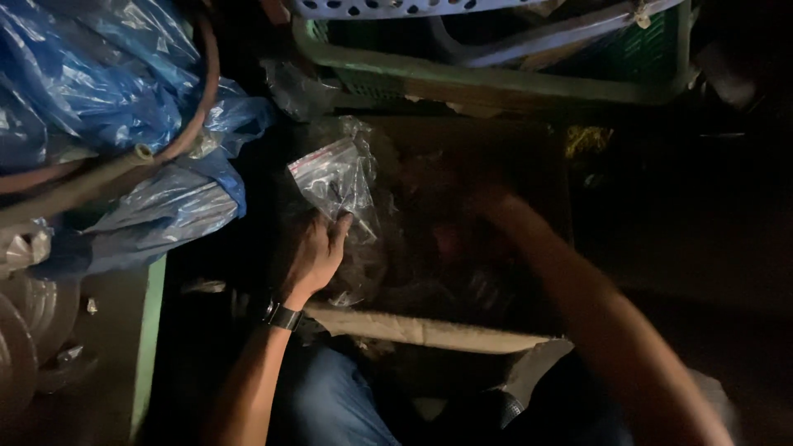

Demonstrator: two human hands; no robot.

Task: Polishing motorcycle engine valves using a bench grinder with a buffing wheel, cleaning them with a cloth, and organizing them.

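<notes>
My left hand, with a dark watch at the wrist, holds up a small clear zip bag with dark small parts inside, pinched at its lower edge. My right hand reaches deep into a dim cardboard box and is blurred and dark; whether it holds anything is unclear. The box holds more clear plastic bags, hard to make out in the low light.
Blue plastic sheeting and a brownish hose lie at the left. A green plastic crate with a pale perforated basket on it stands behind the box. Pale coiled tubing sits at lower left.
</notes>
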